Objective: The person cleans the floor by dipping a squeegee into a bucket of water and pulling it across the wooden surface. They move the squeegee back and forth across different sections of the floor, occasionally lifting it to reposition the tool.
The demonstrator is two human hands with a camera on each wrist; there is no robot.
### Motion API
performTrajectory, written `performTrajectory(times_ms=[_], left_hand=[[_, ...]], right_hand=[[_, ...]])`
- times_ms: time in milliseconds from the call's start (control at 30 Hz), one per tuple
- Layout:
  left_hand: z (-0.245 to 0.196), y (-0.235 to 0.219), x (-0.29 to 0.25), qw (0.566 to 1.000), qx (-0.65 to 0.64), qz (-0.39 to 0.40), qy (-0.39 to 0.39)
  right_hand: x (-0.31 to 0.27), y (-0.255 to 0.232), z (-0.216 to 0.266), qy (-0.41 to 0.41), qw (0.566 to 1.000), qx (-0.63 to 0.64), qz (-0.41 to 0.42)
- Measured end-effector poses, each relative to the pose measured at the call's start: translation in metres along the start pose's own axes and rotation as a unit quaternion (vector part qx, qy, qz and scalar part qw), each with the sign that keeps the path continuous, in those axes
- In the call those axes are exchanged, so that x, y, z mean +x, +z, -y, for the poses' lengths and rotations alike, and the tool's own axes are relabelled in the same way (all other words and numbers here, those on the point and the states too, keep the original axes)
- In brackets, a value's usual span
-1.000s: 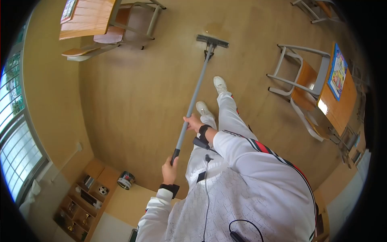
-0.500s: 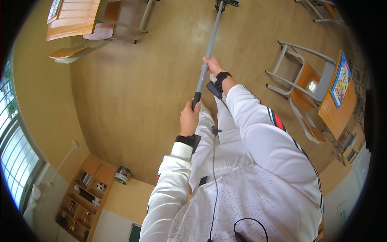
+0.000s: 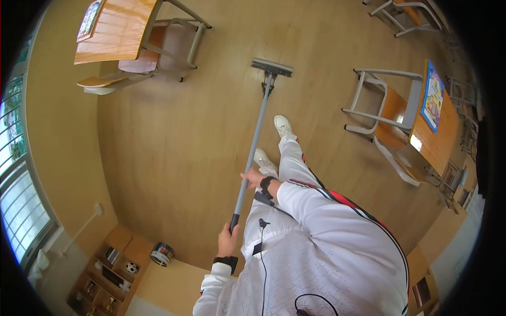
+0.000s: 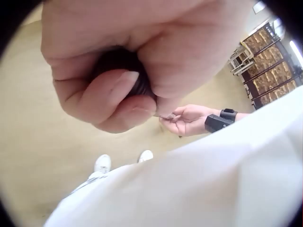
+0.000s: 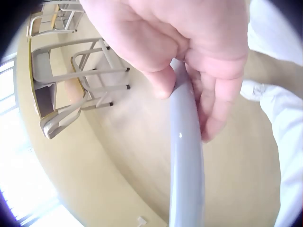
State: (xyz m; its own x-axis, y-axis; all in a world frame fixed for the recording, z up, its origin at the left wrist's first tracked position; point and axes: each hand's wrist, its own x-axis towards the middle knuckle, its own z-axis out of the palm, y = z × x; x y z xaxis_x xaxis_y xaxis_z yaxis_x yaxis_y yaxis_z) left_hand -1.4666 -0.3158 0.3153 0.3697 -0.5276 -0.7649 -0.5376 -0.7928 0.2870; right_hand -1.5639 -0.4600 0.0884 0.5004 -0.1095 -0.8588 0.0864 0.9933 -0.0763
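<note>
A grey pole point(image 3: 256, 131) slants across the head view, its flat mop head point(image 3: 272, 67) lying on the wooden floor in front of the feet. The left hand point(image 3: 227, 242) grips the black end point(image 3: 234, 223) of the pole. Farther along the shaft, the right hand point(image 3: 254, 178) holds the grey part. In the left wrist view the fingers of the left hand point(image 4: 123, 71) curl round the dark grip point(image 4: 139, 86). The right wrist view shows the right hand point(image 5: 189, 56) with thumb and fingers around the grey pole point(image 5: 187, 156).
A desk point(image 3: 113, 31) with a chair point(image 3: 139, 63) stands at upper left, another desk point(image 3: 440, 131) with a chair point(image 3: 392, 113) at right. A wooden shelf point(image 3: 118, 239) and a round container point(image 3: 162, 254) are at lower left, by the wall. The floor point(image 3: 168, 158) stretches between them.
The mop head went out to the top edge of the head view, then came back toward the feet. Both hands moved forward and back with the pole, keeping their grip.
</note>
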Motion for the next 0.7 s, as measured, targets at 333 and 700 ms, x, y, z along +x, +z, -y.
performTrajectory(times_ms=[333,700], left_hand=[[-0.141,0.015,0.111,0.990,-0.001,-0.063,0.123],[-0.303,0.048,0.209,0.982,-0.038,-0.051,0.180]], right_hand=[[-0.010,-0.043,0.184,-0.200,0.968,-0.054,-0.140],[0.014,-0.120,0.365,-0.211,0.958,-0.041,-0.189]])
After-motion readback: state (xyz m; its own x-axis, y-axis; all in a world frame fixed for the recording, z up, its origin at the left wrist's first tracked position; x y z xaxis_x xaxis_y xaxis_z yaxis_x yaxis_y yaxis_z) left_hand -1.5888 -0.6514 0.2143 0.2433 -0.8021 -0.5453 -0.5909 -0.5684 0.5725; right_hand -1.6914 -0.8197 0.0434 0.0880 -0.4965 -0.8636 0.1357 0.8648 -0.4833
